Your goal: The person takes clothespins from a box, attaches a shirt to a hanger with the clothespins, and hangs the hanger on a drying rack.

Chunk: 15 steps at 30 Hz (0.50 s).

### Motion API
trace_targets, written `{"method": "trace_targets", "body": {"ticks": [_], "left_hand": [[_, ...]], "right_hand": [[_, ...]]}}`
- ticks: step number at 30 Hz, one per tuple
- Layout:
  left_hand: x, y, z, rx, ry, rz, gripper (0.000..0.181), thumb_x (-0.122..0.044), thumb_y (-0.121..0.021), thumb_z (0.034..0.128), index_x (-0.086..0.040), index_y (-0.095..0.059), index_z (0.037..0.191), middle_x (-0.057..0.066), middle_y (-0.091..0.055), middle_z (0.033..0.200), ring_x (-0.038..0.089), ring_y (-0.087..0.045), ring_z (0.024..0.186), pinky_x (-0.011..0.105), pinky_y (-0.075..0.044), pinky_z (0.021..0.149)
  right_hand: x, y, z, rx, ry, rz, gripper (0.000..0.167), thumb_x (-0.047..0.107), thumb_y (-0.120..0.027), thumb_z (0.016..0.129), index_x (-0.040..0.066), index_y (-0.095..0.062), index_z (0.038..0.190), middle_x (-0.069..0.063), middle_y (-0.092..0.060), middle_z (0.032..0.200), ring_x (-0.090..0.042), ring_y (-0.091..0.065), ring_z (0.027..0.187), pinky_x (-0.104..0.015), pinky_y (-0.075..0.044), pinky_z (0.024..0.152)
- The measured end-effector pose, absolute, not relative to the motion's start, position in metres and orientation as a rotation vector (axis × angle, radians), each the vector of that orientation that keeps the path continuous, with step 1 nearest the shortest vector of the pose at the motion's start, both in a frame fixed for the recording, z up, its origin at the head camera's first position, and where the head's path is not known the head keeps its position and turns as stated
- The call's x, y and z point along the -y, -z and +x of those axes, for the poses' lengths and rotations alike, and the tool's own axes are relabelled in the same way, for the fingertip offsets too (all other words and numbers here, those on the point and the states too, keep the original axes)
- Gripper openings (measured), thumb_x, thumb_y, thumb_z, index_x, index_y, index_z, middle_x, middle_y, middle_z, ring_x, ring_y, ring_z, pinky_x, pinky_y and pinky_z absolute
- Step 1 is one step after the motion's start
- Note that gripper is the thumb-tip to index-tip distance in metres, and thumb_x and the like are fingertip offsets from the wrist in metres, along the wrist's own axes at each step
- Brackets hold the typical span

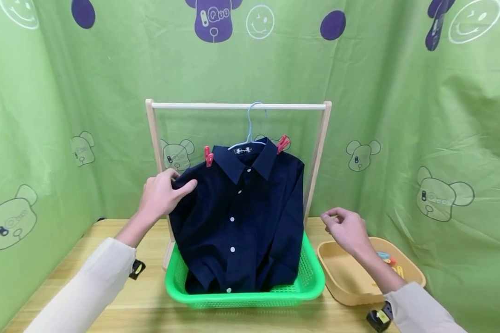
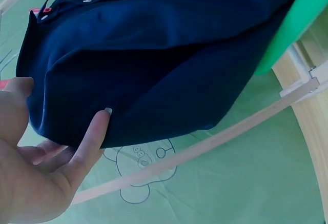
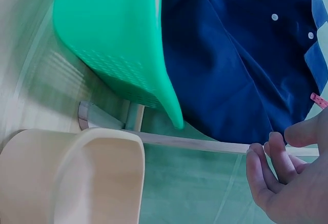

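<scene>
A dark navy button-up shirt [image 1: 250, 217] hangs on a light blue hanger [image 1: 250, 125] from the rack's bar. Its lower part rests in a green plastic basket [image 1: 316, 282]. Red clothespins [image 1: 209, 157] sit at the two shoulders, beside the collar. My left hand [image 1: 162, 192] grips the shirt's shoulder or upper sleeve on the left side, thumb in front and some fingers hidden behind the cloth. To the right of the shirt, my right hand [image 1: 350, 231] is held in the air, fingers loosely bent and holding nothing; the right wrist view shows it [image 3: 292, 172] apart from the cloth.
A wooden rack [image 1: 316, 162] with a white crossbar [image 1: 191, 106] stands behind the basket on the wooden table [image 1: 129, 305]. At the right is a tan bin [image 1: 337, 296] with several coloured clothespins [image 1: 393, 262]. Green patterned curtains [image 1: 108, 92] enclose the back and sides.
</scene>
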State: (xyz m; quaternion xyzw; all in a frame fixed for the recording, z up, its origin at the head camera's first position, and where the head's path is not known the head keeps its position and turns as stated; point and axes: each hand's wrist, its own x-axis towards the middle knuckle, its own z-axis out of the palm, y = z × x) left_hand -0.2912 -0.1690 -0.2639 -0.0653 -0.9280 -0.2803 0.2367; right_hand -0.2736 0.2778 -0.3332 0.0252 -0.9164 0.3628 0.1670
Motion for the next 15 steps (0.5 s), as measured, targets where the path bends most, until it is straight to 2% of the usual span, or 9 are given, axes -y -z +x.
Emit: {"method": "trace_targets", "body": {"ticks": [2,5,9,15], "left_hand": [[0.173,0.265,-0.287,2.543,0.803,-0.173,0.064,-0.060,-0.061,0.0922,-0.001,-0.064,0.117,0.025,-0.070,0.115,0.045,-0.065,0.103,0.053,-0.051,0.086],[0.180,0.269,-0.282,2.515,0.857,-0.175,0.063,-0.060,-0.060,0.0928,-0.002,-0.064,0.116,0.023,-0.071,0.115,0.040,-0.067,0.106,0.052,-0.052,0.089],[0.189,0.276,-0.277,2.461,0.899,-0.177,0.059,-0.058,-0.060,0.0944,-0.003,-0.064,0.114,0.019,-0.074,0.109,0.033,-0.071,0.101,0.049,-0.054,0.088],[0.203,0.287,-0.267,2.465,0.888,-0.159,0.056,-0.054,-0.057,0.0977,-0.002,-0.065,0.114,0.019,-0.075,0.107,0.033,-0.071,0.098,0.049,-0.054,0.087]], "right_hand": [[-0.278,0.333,-0.273,2.612,-1.020,0.071,0.035,0.032,-0.057,0.101,0.003,-0.071,0.115,-0.007,-0.074,0.082,-0.016,-0.066,0.070,-0.030,-0.048,0.060],[-0.278,0.334,-0.273,2.624,-1.008,0.066,0.036,0.033,-0.057,0.101,0.003,-0.071,0.115,-0.007,-0.074,0.082,-0.015,-0.064,0.069,-0.031,-0.048,0.060],[-0.278,0.335,-0.272,2.636,-1.002,0.066,0.036,0.034,-0.056,0.101,0.004,-0.071,0.115,-0.009,-0.074,0.085,-0.016,-0.064,0.070,-0.032,-0.048,0.061],[-0.278,0.338,-0.272,2.636,-0.969,0.070,0.034,0.031,-0.057,0.101,0.004,-0.071,0.115,-0.006,-0.072,0.081,-0.017,-0.062,0.066,-0.032,-0.048,0.059]]}}
